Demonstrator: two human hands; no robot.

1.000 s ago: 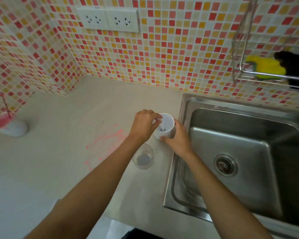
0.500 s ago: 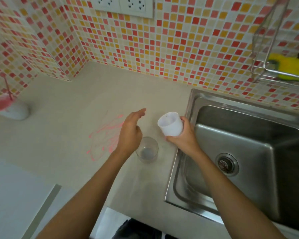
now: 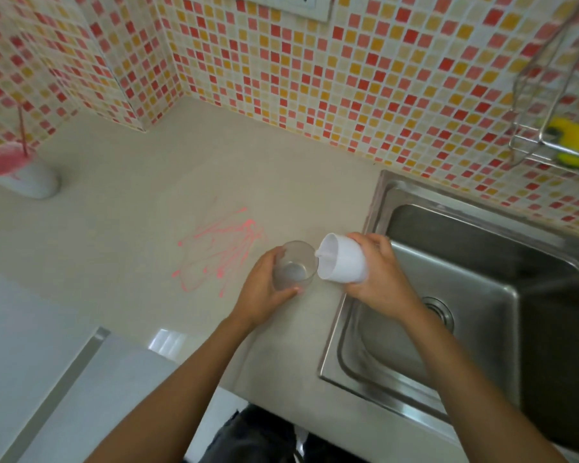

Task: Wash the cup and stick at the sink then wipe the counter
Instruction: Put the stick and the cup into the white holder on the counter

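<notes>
Two cups near the sink point(image 3: 375, 208) edge: left hand point(image 3: 261, 295) wrapped round clear glass point(image 3: 293, 270), right hand point(image 3: 378, 275) gripping tilted white cup point(image 3: 343, 260), apparently pouring; overtilt risks spillage onto counter point(image 3: 131, 235).

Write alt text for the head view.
The right hand tips a white cup over a clear glass steadied by the left hand, beside a steel sink. Pink smears mark the counter.

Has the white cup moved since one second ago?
Yes. The white cup, then upright on the counter beside the sink, is now lifted and tipped left by the right hand over the clear glass.
</notes>
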